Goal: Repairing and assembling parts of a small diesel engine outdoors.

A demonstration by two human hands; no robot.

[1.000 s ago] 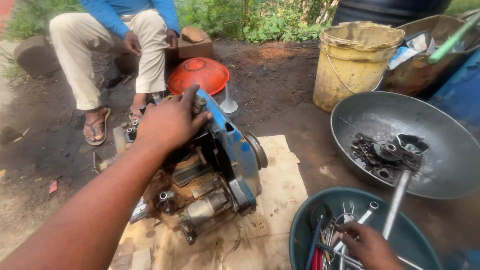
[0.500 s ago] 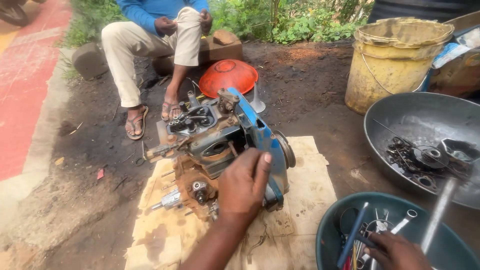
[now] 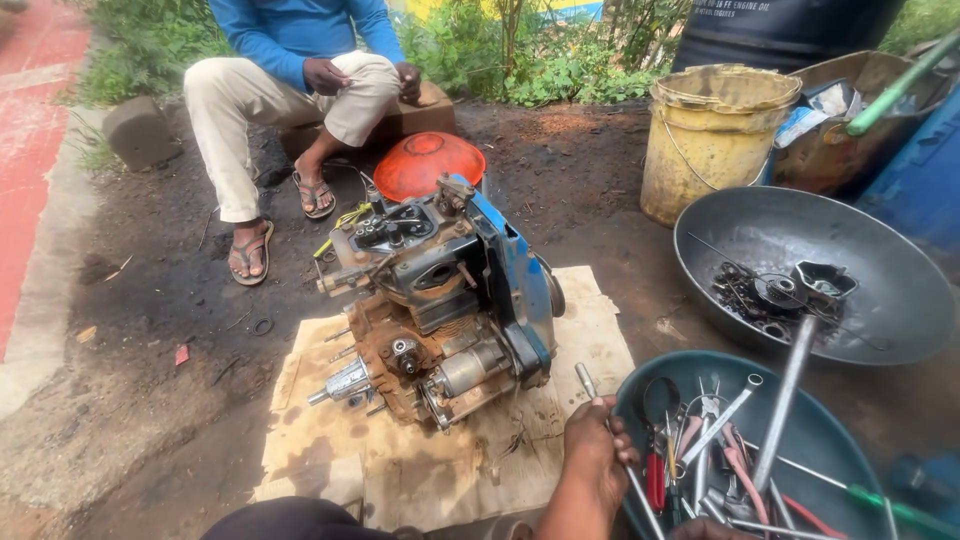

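A small engine [image 3: 440, 300] with a blue housing and rusty crankcase stands on a sheet of cardboard [image 3: 330, 450] on the dirt. My left hand [image 3: 597, 450] is just right of the engine, at the rim of a green basin [image 3: 835, 420]. Its fingers are closed round a long metal rod tool [image 3: 585, 380] whose socket end points up toward the engine. Only a sliver of my right hand [image 3: 705, 530] shows at the bottom edge, over the basin, and its fingers are hidden.
The green basin holds several wrenches, pliers and screwdrivers. A wide grey metal pan [image 3: 880, 250] with oily parts lies at right. Behind are a yellow bucket [image 3: 715, 140] and an orange dome cover [image 3: 430, 165]. A person [image 3: 290, 90] in sandals sits beyond the engine.
My left hand left the engine, moved right and down to the basin rim, and now grips the rod tool. My right hand dropped almost out of view. The camera shifted.
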